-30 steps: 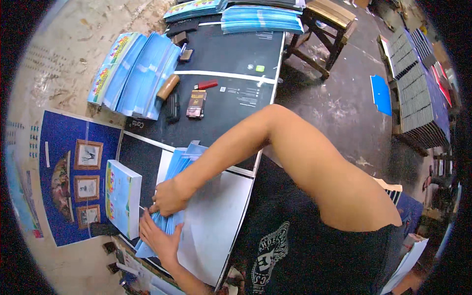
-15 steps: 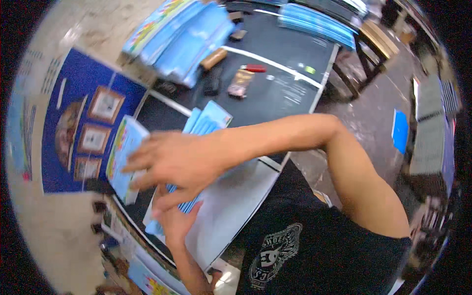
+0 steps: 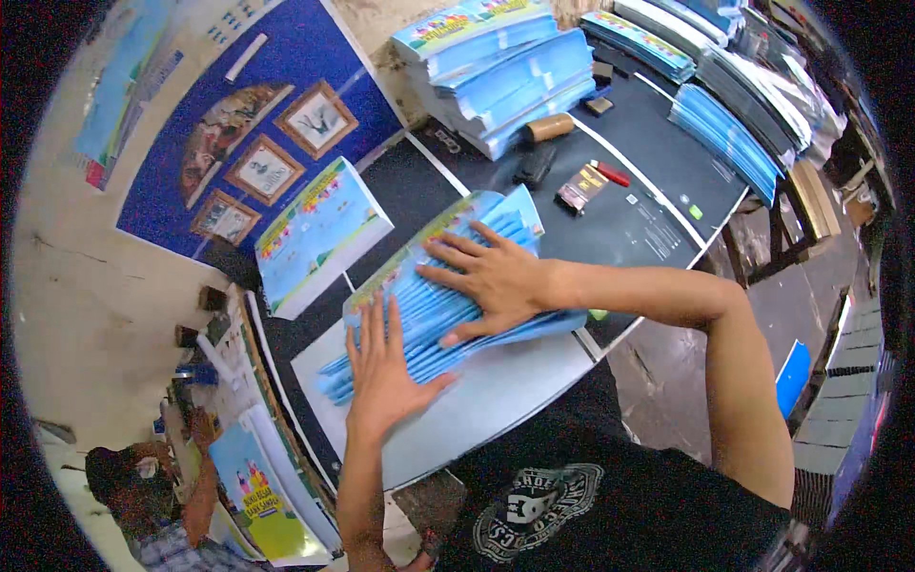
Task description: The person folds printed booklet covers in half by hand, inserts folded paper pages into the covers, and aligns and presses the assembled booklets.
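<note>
Several thin blue booklets lie fanned out in overlapping rows on a pale grey-white board. My left hand rests on the near left part of the fan, fingers stretched out, thumb pointing right. Farther right, my right hand lies flat across the same booklets with its fingers spread. Neither hand grips anything. Just beyond the fan, a neat stack of booklets with a blue and green cover lies on the black tabletop.
A tall pile of booklets stands at the back, near a brown roll, a black object, a small pack and a red lighter-like item. More stacks line the far right. Another person is at lower left.
My hands were close together, the right passing over the left; now they lie apart on the booklets. The fan is now spread wide in view. My view has shifted.
</note>
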